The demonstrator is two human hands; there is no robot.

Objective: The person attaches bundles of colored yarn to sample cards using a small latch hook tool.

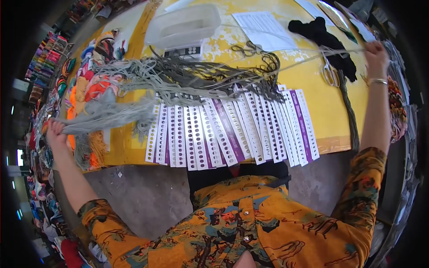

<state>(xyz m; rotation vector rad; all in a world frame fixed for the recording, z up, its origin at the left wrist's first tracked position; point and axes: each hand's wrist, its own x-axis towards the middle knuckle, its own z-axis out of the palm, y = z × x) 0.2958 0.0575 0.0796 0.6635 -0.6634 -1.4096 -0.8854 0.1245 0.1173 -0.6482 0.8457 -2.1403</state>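
At the far left, my left hand (56, 133) is closed around one end of a bundle of light grey thread (107, 115). My right hand (376, 57), with a bangle on the wrist, is raised at the far right, its fingers closed on a few thin pale strands (308, 56). These strands stretch taut across the table towards the left. Beneath them lies a loose pile of dark grey-green thread (192, 76). Along the near edge, a row of white and purple cards with punched holes (193, 134) lies partly under the threads.
Scissors (330, 76) and black yarn (319, 35) lie on the yellow table (313, 96) near my right arm. A clear plastic box (183, 24) and printed sheets (263, 30) are at the back. Orange and multicoloured skeins (80, 91) crowd the left side.
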